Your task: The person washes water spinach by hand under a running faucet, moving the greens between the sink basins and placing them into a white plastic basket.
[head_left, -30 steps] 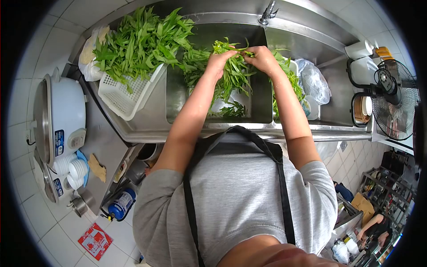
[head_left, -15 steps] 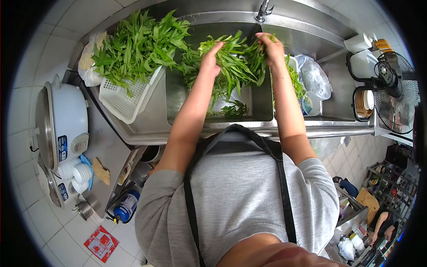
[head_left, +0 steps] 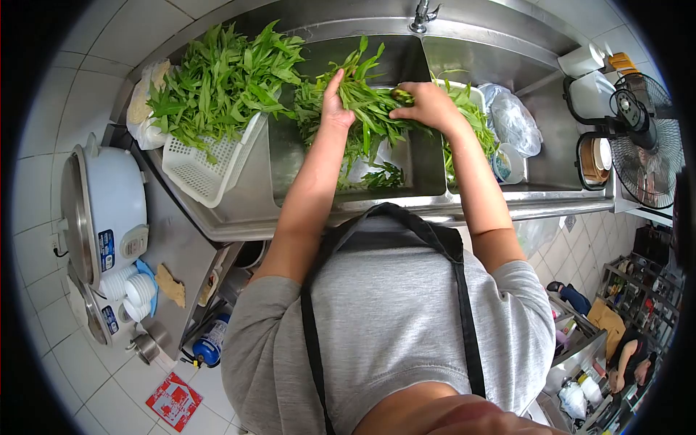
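Two hands work over the left of two sink basins. The right hand (head_left: 429, 107) has its grip clamped on a bunch of leafy greens (head_left: 377, 107), thumb and fingertips pinching the near stems. The left hand (head_left: 338, 107) is pressed against the same bunch with its thumb raised; leaves cover its fingers, so I cannot tell how far that grip is closed. The bunch is between both hands, above the left basin (head_left: 286, 163), where more leaves lie.

The right basin (head_left: 551, 170) holds a third lot of leaves (head_left: 471, 130), one clear plastic bag (head_left: 516, 125) and one white bowl (head_left: 510, 165). One faucet (head_left: 422, 16) stands behind the two basins.

To the left, one large heap of greens (head_left: 225, 83) overhangs one perforated white basket (head_left: 210, 170). Farther out are one tabletop (head_left: 177, 228), one blue cylinder (head_left: 212, 344), one red sign (head_left: 174, 401) and, at far right, one fan (head_left: 641, 134).
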Tool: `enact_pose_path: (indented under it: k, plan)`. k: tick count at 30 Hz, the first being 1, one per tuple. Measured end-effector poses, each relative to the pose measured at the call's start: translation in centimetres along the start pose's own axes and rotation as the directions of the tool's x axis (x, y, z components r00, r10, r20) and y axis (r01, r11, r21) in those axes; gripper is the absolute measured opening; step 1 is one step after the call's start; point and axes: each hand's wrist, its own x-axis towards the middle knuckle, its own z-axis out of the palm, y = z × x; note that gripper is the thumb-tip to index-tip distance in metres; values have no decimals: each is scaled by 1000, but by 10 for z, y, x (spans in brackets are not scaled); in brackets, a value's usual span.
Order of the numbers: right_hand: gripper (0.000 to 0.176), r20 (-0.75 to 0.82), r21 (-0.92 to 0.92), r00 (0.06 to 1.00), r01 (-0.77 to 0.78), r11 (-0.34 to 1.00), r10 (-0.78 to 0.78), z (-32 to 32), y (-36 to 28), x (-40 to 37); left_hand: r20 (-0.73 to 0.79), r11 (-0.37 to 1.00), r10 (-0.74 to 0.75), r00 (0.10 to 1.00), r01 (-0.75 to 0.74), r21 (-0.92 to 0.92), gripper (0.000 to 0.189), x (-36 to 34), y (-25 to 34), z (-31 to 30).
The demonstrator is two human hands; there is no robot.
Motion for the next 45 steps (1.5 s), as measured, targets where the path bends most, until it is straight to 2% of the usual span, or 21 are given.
enact_pose_path:
  k: [2, 4, 6, 10, 11, 15, 17, 18, 20, 21, 23, 26, 29, 32, 33, 34, 36, 37, 40, 42, 45]
  plan:
    - [39, 65, -4, 996, -57, 998, 57, 4, 3, 7, -29, 998, -35, 999, 37, 53, 23, -2, -1, 5]
    - [34, 41, 186, 994, -105, 977, 99, -1, 10, 12, -49, 991, -95, 994, 99, 89, 25, -3, 2, 7]
    - [31, 105, 214, 977, -207, 955, 188, -8, 20, 19, -162, 941, -160, 974, 200, 274, 28, -5, 4, 7]
    - [31, 193, 125, 959, -234, 964, 208, -10, 38, 30, -215, 835, -244, 946, 318, 449, 26, 0, 3, 0]
    - [31, 205, 89, 953, -243, 966, 221, -9, 42, 32, -226, 822, -295, 929, 367, 436, 27, 3, 3, -3]
    - [27, 180, 92, 963, -219, 971, 200, -1, 55, 33, -257, 828, -281, 925, 369, 422, 27, 5, 0, -1]
    - [28, 257, 177, 918, -352, 919, 302, -6, 53, 32, -319, 836, -244, 916, 365, 409, 29, 3, 0, 1]
    - [28, 256, 179, 918, -352, 919, 302, -4, 57, 32, -319, 836, -244, 916, 365, 410, 29, 2, 1, 1]
    - [28, 124, 230, 953, -300, 926, 278, 1, 66, 31, -331, 836, -247, 911, 373, 402, 30, 1, 2, 1]
    - [28, 125, 233, 952, -302, 924, 280, -3, 62, 28, -334, 835, -248, 909, 375, 403, 30, 1, 3, -2]
    - [29, -189, 170, 949, -223, 960, 253, -13, 55, 23, -330, 866, -246, 911, 360, 348, 30, 3, 5, -7]
    - [27, -196, 124, 950, -223, 967, 244, -35, 31, 17, -307, 892, -249, 918, 342, 297, 30, 6, 4, -13]
    - [22, 37, 115, 995, -101, 988, 97, -34, -5, 4, -310, 910, -245, 919, 328, 252, 31, 13, 1, -16]
    - [22, 275, 137, 961, -32, 990, -7, -4, -19, -2, -257, 944, -234, 938, 282, 169, 26, 20, -2, -15]
    - [23, 353, 130, 935, -63, 989, 13, 3, -24, -2, -226, 958, -233, 946, 263, 114, 26, 26, -3, -20]
    - [23, 339, 114, 940, -66, 991, 23, 16, -22, -1, -228, 959, -229, 946, 259, 111, 26, 25, -3, -18]
    - [25, 164, 42, 982, -99, 994, 91, 31, -22, 1, -287, 976, -177, 941, 206, 73, 25, 27, -3, -12]
    - [25, 168, 44, 982, -98, 994, 89, 32, -23, 0, -315, 982, -155, 936, 180, 50, 25, 27, -4, -10]
    - [27, 83, 71, 980, -186, 980, 180, 25, -20, 5, -290, 985, -63, 955, 105, 134, 24, 24, -3, -2]
    - [28, -35, 179, 968, -237, 955, 247, 14, -6, 9, -287, 979, -73, 955, 124, 162, 22, 21, -2, 3]
    - [35, -183, 209, 946, -228, 951, 267, -7, 14, 15, -103, 906, -105, 989, 138, 399, 27, 16, -1, 12]
